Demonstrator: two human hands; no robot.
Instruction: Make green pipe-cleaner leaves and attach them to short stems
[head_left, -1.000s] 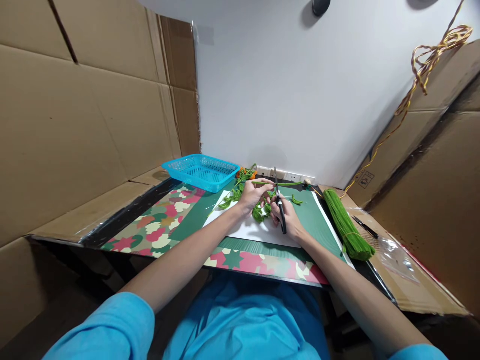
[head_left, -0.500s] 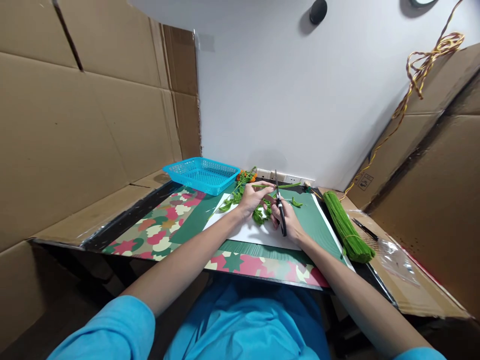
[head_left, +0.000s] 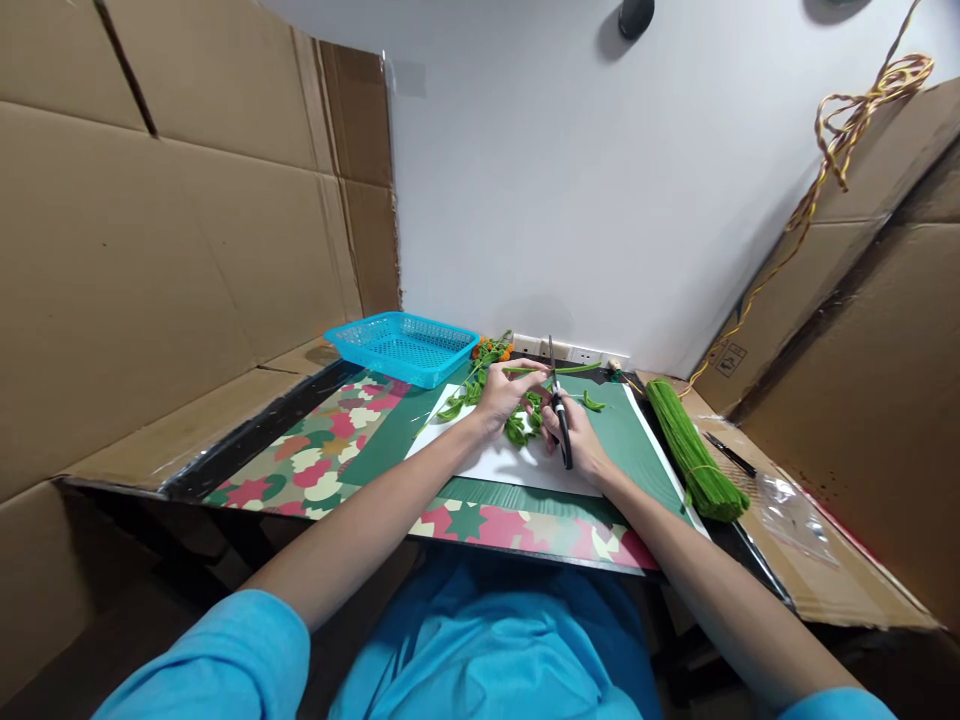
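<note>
Between the fingers of my left hand point(head_left: 501, 400) is a thin green pipe cleaner point(head_left: 581, 369), which sticks out to the right. My right hand point(head_left: 577, 435) is closed around black-handled scissors point(head_left: 562, 430). Their blades point up and away and cross the pipe cleaner just right of my left fingertips. Beneath and between the hands, curled green leaf pieces point(head_left: 517, 430) lie on a white sheet point(head_left: 480, 470). One loose green leaf point(head_left: 592, 402) rests to the right. Behind my left hand lie green leafy stems with orange flowers point(head_left: 493, 349).
A blue plastic basket point(head_left: 420, 375) stands at the back left. On the right lie a tied bundle of green pipe cleaners point(head_left: 694, 450), a black pen-like tool point(head_left: 730, 455) and a clear plastic bag point(head_left: 799, 520). Power sockets point(head_left: 585, 355) line the back wall; cardboard walls point(head_left: 187, 250) flank the table.
The whole view has shifted very slightly. My hands, the scissors and the pipe cleaner keep nearly the same positions.
</note>
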